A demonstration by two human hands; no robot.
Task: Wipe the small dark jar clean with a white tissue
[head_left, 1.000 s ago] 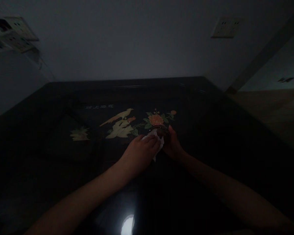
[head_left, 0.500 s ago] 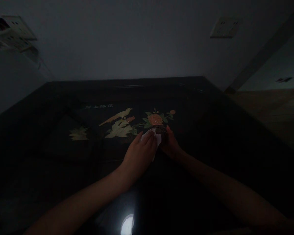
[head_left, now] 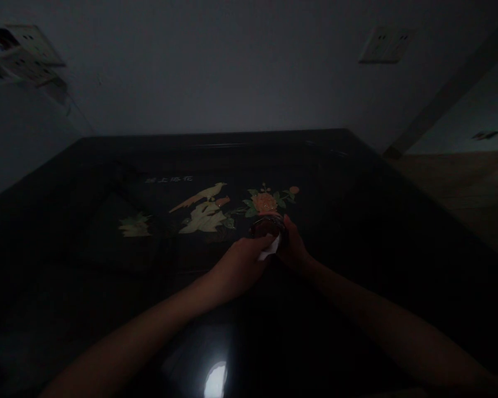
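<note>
A dark, shiny round object with a glassy rim is held just above or on the black tabletop; the dim light hides its exact kind. My right hand is closed around its right side, with the thumb or a finger along the edge. In my left hand a white tissue is pinched at the object's near left side, the thumb on top. The other fingers of that hand are hidden underneath.
The glossy black tabletop carries an inlaid bird, an orange flower and pale characters. Behind it rises a grey wall with sockets at right and more at left. Wooden floor shows on the right.
My left hand has slid down from the object's top to its near side, taking the tissue along and uncovering the top. My right hand stays in nearly the same place.
</note>
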